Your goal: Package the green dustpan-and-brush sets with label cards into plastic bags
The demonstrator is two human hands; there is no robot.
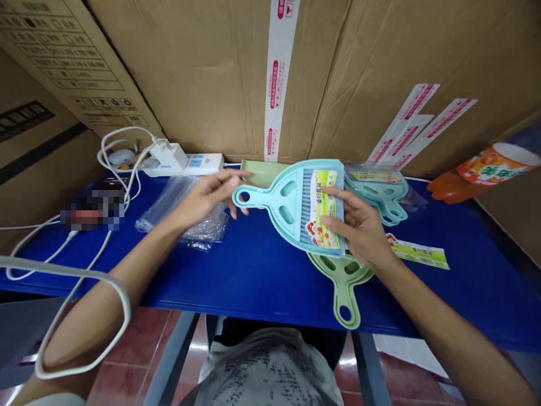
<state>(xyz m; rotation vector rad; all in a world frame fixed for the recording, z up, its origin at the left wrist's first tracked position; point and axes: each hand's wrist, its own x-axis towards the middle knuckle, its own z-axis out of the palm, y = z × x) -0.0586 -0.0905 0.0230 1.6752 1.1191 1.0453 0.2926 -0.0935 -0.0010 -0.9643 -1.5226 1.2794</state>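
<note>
A light blue dustpan (274,189) with a matching brush (305,194) nested in it is held up over the table. My right hand (359,225) grips its wide end, thumb and fingers over a yellow-green printed label card (323,208) lying across the bristles. At the ring end of the handle is my left hand (207,197), fingers apart; whether a fingertip touches the handle I cannot tell. Below the blue set lies a green dustpan (346,287), partly covered. Behind my right hand rests a bagged blue dustpan set (380,194).
Clear plastic bags (186,217) lie left on the blue table (253,276). Another label card (422,254) is at right. A power strip (205,163) with white cables stands back left. An orange drink bottle (482,172) leans at right. Cardboard boxes (211,79) wall the back.
</note>
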